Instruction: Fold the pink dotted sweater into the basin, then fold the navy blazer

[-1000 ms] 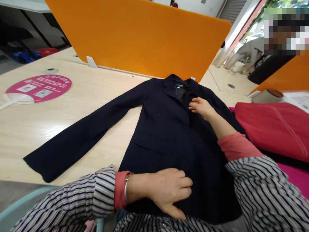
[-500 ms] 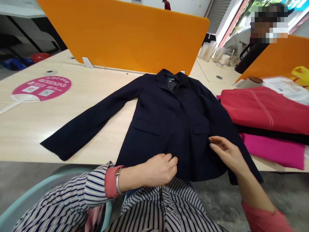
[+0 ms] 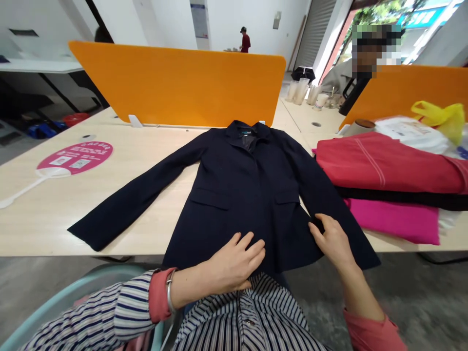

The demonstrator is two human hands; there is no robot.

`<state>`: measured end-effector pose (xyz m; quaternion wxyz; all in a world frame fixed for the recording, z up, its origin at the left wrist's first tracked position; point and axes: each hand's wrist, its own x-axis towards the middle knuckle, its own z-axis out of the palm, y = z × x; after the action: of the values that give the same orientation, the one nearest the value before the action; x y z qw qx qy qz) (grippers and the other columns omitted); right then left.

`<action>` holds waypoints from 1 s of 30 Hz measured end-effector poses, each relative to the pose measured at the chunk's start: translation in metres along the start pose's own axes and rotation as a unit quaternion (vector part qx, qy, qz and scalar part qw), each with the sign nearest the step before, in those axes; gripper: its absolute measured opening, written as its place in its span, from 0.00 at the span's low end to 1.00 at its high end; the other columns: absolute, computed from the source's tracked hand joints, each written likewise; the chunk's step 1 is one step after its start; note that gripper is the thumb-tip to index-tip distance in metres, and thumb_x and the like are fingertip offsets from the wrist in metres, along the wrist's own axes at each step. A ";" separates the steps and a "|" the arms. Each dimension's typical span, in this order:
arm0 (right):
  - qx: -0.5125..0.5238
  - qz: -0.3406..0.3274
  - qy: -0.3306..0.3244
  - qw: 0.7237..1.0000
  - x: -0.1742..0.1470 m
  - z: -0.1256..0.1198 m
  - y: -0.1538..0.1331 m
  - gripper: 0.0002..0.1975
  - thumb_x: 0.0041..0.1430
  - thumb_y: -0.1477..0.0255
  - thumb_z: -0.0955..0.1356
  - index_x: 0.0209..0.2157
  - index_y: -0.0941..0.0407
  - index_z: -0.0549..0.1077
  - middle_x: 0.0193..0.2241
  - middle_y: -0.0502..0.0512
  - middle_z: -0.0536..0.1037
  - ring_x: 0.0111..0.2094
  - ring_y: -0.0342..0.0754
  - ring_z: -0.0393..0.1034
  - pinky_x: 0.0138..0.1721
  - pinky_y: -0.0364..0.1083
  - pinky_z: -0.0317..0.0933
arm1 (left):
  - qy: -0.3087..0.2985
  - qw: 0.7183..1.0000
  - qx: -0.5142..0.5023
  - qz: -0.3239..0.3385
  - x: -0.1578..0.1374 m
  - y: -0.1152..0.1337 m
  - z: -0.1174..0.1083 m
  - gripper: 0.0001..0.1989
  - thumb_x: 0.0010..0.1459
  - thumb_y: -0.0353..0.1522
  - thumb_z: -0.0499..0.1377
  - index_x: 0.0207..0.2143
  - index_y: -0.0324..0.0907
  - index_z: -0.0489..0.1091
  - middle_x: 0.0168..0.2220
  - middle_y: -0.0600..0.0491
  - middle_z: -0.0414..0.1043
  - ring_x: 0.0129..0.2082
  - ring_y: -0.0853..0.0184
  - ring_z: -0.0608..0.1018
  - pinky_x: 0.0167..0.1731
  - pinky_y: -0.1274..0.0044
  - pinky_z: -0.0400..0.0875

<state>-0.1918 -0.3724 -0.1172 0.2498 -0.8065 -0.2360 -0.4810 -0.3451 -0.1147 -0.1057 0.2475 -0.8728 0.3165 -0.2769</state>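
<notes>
A dark navy jacket [image 3: 241, 180] lies front up on the table, collar at the far side and lower hem past the near edge. Its sleeve on the left stretches out diagonally; the one on the right slants down to the table's near edge. My left hand [image 3: 236, 261] rests over the hem near the middle, palm down with fingers spread. My right hand [image 3: 334, 241] is at the inner edge of the right sleeve, thumb and fingers apart, fingertips touching the cloth.
Folded red [image 3: 395, 161] and magenta cloth [image 3: 395, 219] are stacked on the right. A pink hand fan [image 3: 82, 158] lies on the left. An orange divider [image 3: 175, 87] stands behind the jacket. A light-blue tub [image 3: 73, 297] is below left. Another person sits at back right.
My left hand has uncurled and spread its fingers over the hem. My right hand has moved from the jacket's side to the right sleeve, which now lies farther out. The view has tilted up.
</notes>
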 end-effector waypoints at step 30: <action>0.118 -0.067 -0.154 0.979 -0.044 -0.038 -0.005 0.30 0.47 0.71 0.64 0.55 0.58 0.59 0.55 0.60 0.61 0.57 0.52 0.52 0.56 0.53 0.53 | 0.126 0.982 -0.139 -0.021 0.147 -0.076 0.006 0.20 0.63 0.37 0.43 0.50 0.31 0.60 0.54 0.41 0.58 0.54 0.61 0.62 0.53 0.70 0.60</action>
<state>-0.2383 -0.3989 -0.1401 0.2708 -0.8180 -0.3805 -0.3359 -0.2149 -0.1630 -0.0156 0.0758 -0.8633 0.3623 -0.3431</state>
